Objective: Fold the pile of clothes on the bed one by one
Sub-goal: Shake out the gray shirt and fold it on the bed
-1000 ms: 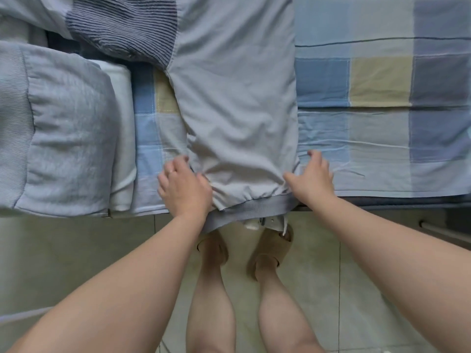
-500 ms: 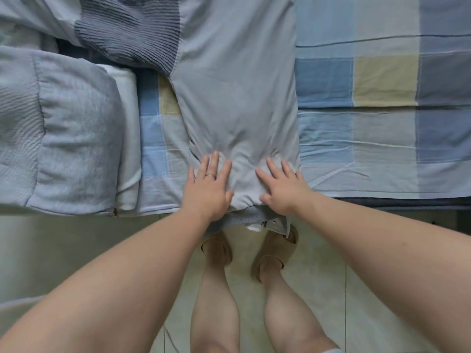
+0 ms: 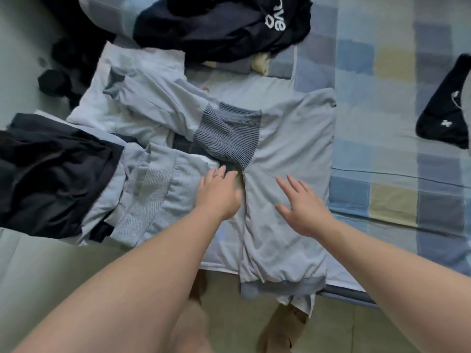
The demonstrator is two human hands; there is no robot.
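- Under everything, the bed [image 3: 395, 207] with its blue-and-yellow checked sheet fills the view from 12 to 4 o'clock. Its edge runs past my feet at 6.
- At the centre lies the grey top [image 3: 288, 154] I am folding, flat and narrowed lengthwise. Its ribbed hem [image 3: 283, 282] droops over the bed edge at 6 o'clock, and a striped panel [image 3: 226, 138] lies across it towards 11.
- At 12 o'clock a dark heap of clothes [image 3: 216, 26] waits unfolded.
- At 9 o'clock a black garment [image 3: 51, 174] lies beside a light grey folded piece [image 3: 153, 184].
- At 3 o'clock sits a small black item [image 3: 448, 115], perhaps a sock.
- My right hand [image 3: 303, 207] is spread wide, fingers straight, holding nothing. It is over the body of the top, and I cannot tell whether it presses or hovers.
- My left hand [image 3: 219, 192] is flat with straight fingers at the top's left edge, just below the striped panel. It grips nothing, and blur hides whether it touches the cloth.
- The top looks light, thin and soft, so I expect it to slump and crease rather than hold a shape.
- I judge the thicker hem band gives the firmest hold, so I would pinch its two corners at 6 o'clock and carry them up towards 12.
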